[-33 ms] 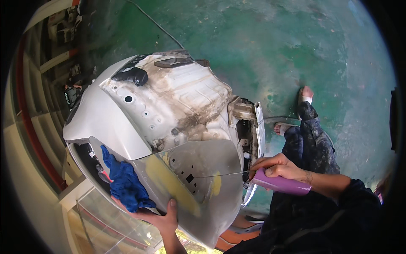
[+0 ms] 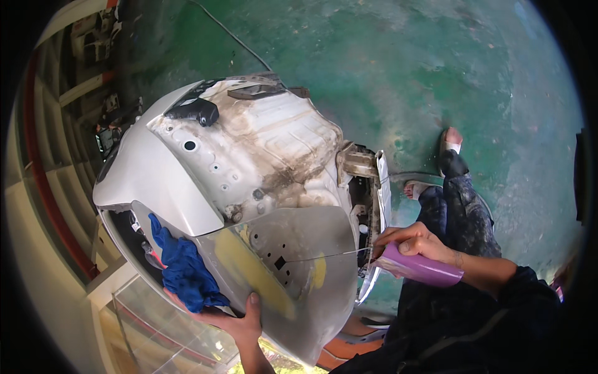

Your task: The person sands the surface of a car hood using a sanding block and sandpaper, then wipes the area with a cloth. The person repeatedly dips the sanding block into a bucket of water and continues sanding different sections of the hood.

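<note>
My left hand [image 2: 240, 324] rests at the near left edge of a grey car body panel [image 2: 324, 230], thumb raised against its surface. Its fingers stretch along the edge, partly hidden by a crumpled blue cloth [image 2: 190, 274]. Right of the panel, my right hand [image 2: 420, 243] pinches a curved purple sheet [image 2: 420, 265] between thumb and fingers. A thin wire-like line [image 2: 324, 256] runs from near those fingers to a square hole in the panel. Yellowish filler patches [image 2: 261, 274] mark the grey surface.
Beyond the panel lies the white, dirt-stained car body section [image 2: 280, 137], with a black object [image 2: 202, 112] on it. A cable [image 2: 230, 34] crosses the green floor [image 2: 386, 75]. My legs [image 2: 445, 199] are at the right; shelving [image 2: 62, 156] stands at the left.
My right hand and the purple sheet have shifted slightly to the right. The left hand, cloth and panel look unmoved.
</note>
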Available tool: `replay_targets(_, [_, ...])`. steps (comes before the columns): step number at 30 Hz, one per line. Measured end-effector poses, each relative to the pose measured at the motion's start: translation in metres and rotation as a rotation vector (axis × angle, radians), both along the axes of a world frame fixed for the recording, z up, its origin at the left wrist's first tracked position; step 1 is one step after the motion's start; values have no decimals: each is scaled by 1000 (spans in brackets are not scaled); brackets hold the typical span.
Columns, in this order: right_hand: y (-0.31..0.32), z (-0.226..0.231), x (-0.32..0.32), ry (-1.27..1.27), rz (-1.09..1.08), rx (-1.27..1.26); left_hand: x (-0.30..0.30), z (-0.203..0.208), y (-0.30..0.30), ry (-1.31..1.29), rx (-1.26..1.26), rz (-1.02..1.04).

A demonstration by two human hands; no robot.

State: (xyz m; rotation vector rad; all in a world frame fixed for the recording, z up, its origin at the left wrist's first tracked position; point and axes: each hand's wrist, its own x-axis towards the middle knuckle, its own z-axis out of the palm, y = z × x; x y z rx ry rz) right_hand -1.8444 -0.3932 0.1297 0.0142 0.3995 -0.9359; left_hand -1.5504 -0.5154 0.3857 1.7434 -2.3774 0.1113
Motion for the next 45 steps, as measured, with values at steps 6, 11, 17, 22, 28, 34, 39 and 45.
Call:
replay_targets(6, [3, -25, -20, 17, -39, -190, 13, 39, 16, 17, -45, 148])
replay_targets(11, [-15, -18, -26, 725, 64, -726, 16, 55, 13, 51, -81, 66])
replay_targets(17, [-53, 69, 4, 923, -229, -594, -1, 74, -36, 3, -174, -121])
replay_targets(22, [-80, 160, 105, 836, -672, -586, -33, 105, -108, 161, 137, -285])
replay_targets(28, [-48, 223, 167, 736, -712, -456, -28, 125, -111, 140, 168, -319])
replay_targets(34, [-87, 242, 168, 719, -852, -336, -30, 135, -106, -109, 4, -412])
replay_targets(39, [-88, 242, 169, 715, -869, -312, -52, 153, -53, -305, -22, -486])
replay_targets(45, [-131, 246, 165, 746, -923, -306, -55, 160, -41, -435, 7, -452])
